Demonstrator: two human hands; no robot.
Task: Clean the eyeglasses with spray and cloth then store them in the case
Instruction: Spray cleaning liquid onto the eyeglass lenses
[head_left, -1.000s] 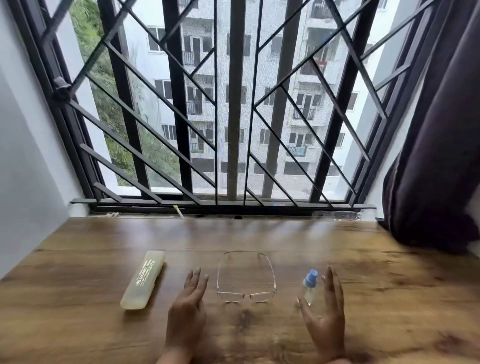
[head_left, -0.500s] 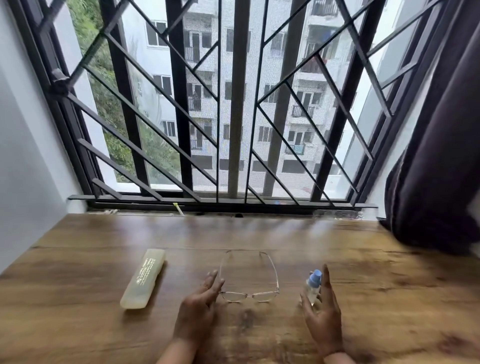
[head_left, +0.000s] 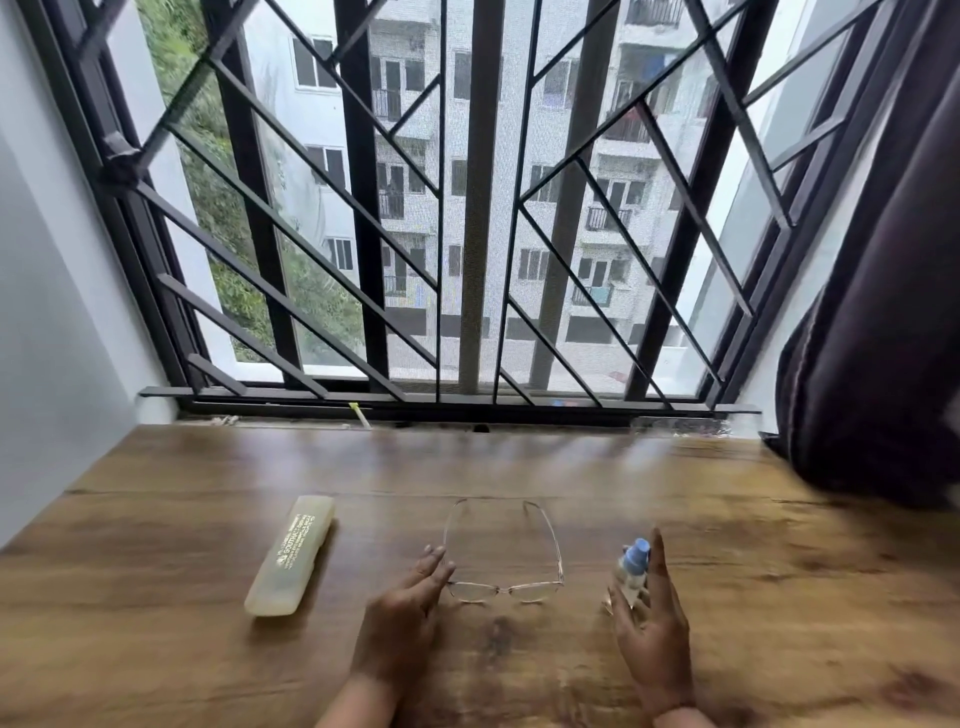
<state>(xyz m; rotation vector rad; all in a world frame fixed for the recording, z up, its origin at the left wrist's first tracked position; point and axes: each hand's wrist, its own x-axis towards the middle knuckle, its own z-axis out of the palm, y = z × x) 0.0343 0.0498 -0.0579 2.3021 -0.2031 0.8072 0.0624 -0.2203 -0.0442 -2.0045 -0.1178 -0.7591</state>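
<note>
Glasses (head_left: 503, 590): light, fragile; I'd take the hinge.
Left hand (head_left: 405, 608): open, empty, by that hinge.
Right hand (head_left: 654, 634): open, empty, beside spray (head_left: 632, 564).

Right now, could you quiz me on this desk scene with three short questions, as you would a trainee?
1. True or false: the eyeglasses lie inside the case.
2. What is the right hand beside? A) case B) spray bottle C) eyeglasses
3. Fill in: the spray bottle's cap is ____.
Key: 1 false, they lie unfolded on the table, right of the case. 2 B. 3 blue.
</note>
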